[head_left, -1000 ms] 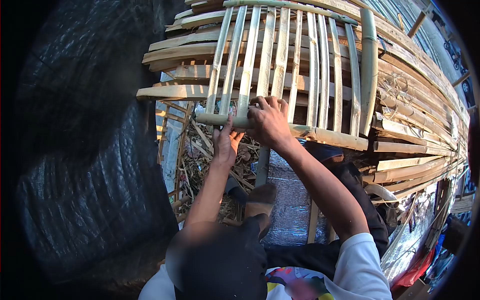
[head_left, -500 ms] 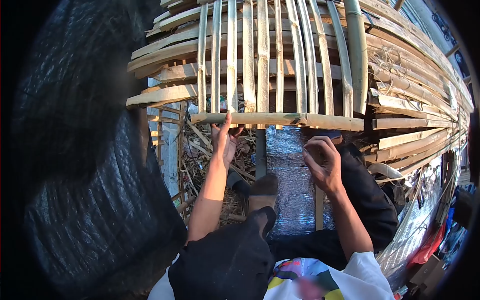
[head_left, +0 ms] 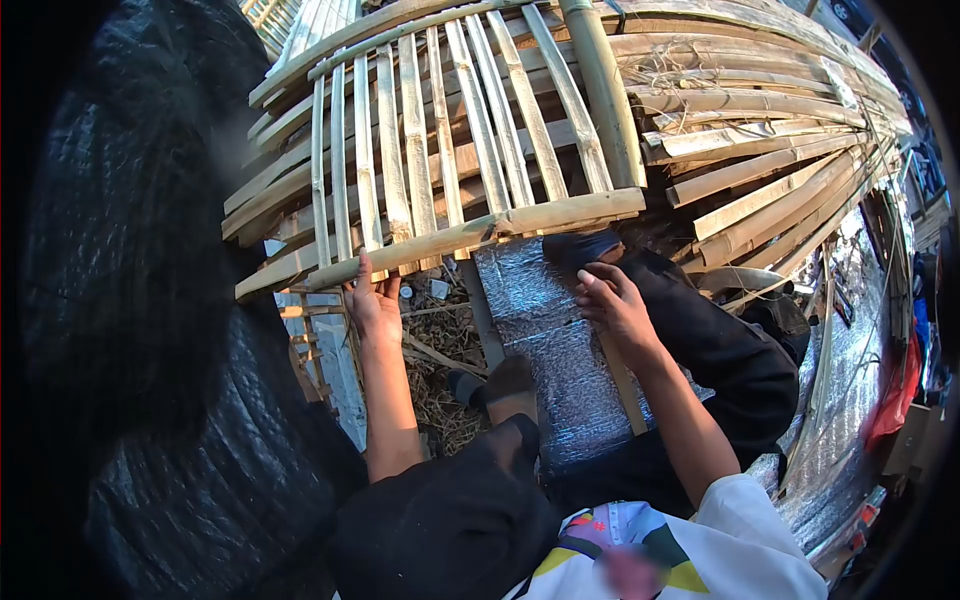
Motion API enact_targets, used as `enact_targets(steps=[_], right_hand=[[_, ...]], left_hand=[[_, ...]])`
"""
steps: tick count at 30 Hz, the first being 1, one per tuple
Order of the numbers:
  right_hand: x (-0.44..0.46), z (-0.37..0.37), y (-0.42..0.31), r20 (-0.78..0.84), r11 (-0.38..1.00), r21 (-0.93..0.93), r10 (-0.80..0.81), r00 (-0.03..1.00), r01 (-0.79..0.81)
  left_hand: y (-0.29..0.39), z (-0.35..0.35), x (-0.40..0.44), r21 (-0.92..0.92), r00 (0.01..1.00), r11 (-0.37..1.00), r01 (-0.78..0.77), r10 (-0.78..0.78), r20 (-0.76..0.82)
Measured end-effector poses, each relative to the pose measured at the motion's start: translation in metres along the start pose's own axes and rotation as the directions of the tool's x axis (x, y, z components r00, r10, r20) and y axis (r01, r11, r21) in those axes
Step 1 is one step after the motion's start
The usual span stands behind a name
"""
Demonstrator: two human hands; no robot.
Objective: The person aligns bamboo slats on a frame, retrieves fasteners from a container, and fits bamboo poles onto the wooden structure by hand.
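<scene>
A rack of split bamboo slats (head_left: pixel 412 140) lies in front of me, its slats fixed into a round bamboo crossbar (head_left: pixel 420 247) along the near edge. My left hand (head_left: pixel 376 308) is closed on that crossbar left of its middle, thumb over the front and fingers underneath. My right hand (head_left: pixel 615 300) hovers apart from the rack, below the bar's right end. Its fingers are curled in towards the thumb; whatever they hold, if anything, is too small or hidden to make out.
A thick bamboo pole (head_left: pixel 603 95) runs along the rack's right side. Bundled bamboo strips (head_left: pixel 770 190) fan out at right. Silvery foil sheeting (head_left: pixel 560 370) lies between my legs, beside dry shavings (head_left: pixel 450 335). Black plastic sheeting (head_left: pixel 220 470) hangs at left.
The rack now appears tilted, its crossbar slanting down to the left, and sits further left in view. My left hand keeps hold of the bar. The right hand's fingers have drawn closer together.
</scene>
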State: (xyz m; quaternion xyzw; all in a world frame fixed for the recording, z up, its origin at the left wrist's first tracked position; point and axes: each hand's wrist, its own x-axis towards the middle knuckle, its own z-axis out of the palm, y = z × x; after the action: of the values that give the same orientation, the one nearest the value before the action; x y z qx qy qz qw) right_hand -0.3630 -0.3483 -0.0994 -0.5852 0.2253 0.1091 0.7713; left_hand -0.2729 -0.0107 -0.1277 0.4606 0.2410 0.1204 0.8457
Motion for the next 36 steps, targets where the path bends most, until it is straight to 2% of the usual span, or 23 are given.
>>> enact_targets(steps=[1, 3, 7, 11, 15, 17, 19, 21, 23, 25, 26, 29, 31, 36], right_hand=[[0.008, 0.005, -0.002, -0.002, 1.0, 0.008, -0.008, 1.0, 0.008], [0.023, 0.016, -0.004, 0.008, 0.93, 0.366, 0.022, 1.0, -0.023], [0.034, 0.042, 0.0, 0.105, 0.894, 0.444, 0.02, 0.994, -0.065], [0.037, 0.065, 0.005, 0.183, 0.922, 0.378, 0.009, 0.983, -0.079], [0.045, 0.077, 0.006, 0.129, 0.947, 0.305, 0.063, 0.99, -0.1], [0.052, 0.085, -0.001, 0.02, 0.911, 0.41, 0.037, 0.999, -0.042], [0.062, 0.091, 0.002, 0.017, 0.89, 0.454, 0.031, 0.999, -0.036], [0.069, 0.099, 0.003, -0.036, 0.867, 0.495, -0.041, 0.998, 0.054], [0.069, 0.104, -0.001, -0.01, 0.862, 0.503, -0.073, 0.997, 0.068], [0.068, 0.11, -0.005, -0.012, 0.859, 0.501, -0.111, 0.994, 0.102], [0.071, 0.113, -0.004, -0.014, 0.847, 0.518, -0.126, 0.992, 0.115], [0.084, 0.12, 0.006, -0.055, 0.814, 0.571, -0.092, 0.994, 0.107], [0.099, 0.116, 0.015, -0.035, 0.825, 0.549, -0.135, 0.99, 0.132], [0.104, 0.116, 0.014, -0.029, 0.854, 0.493, -0.173, 0.985, 0.165]], left_hand=[[0.0, 0.001, 0.001, 0.003, 1.0, 1.0, -0.004, 0.004, 0.01], [0.001, -0.002, 0.002, 0.026, 1.0, 1.0, 0.003, -0.003, -0.003], [-0.001, -0.002, -0.001, 0.002, 0.999, 0.999, 0.041, -0.042, 0.011], [-0.011, -0.006, 0.0, 0.024, 0.999, 0.999, 0.037, -0.037, 0.012], [-0.018, -0.001, -0.006, 0.035, 0.999, 0.999, 0.042, -0.041, -0.028], [-0.02, 0.0, -0.003, 0.02, 0.999, 0.999, 0.032, -0.031, -0.022], [-0.019, 0.001, -0.006, 0.068, 0.999, 0.997, 0.026, -0.023, -0.042], [-0.016, 0.001, -0.003, 0.077, 0.999, 0.997, 0.018, -0.015, -0.047], [-0.01, -0.002, 0.005, 0.089, 1.0, 0.996, 0.003, -0.001, -0.023], [-0.004, 0.002, 0.007, 0.083, 0.997, 0.996, -0.011, 0.017, -0.076], [-0.002, 0.001, 0.011, 0.079, 0.999, 0.997, -0.007, 0.01, -0.037], [-0.003, -0.004, 0.026, 0.064, 1.0, 0.998, 0.022, -0.021, -0.006], [-0.007, 0.001, 0.03, 0.07, 0.997, 0.994, 0.078, -0.077, -0.026], [-0.012, 0.001, 0.033, 0.055, 0.998, 0.997, 0.053, -0.052, -0.019]])
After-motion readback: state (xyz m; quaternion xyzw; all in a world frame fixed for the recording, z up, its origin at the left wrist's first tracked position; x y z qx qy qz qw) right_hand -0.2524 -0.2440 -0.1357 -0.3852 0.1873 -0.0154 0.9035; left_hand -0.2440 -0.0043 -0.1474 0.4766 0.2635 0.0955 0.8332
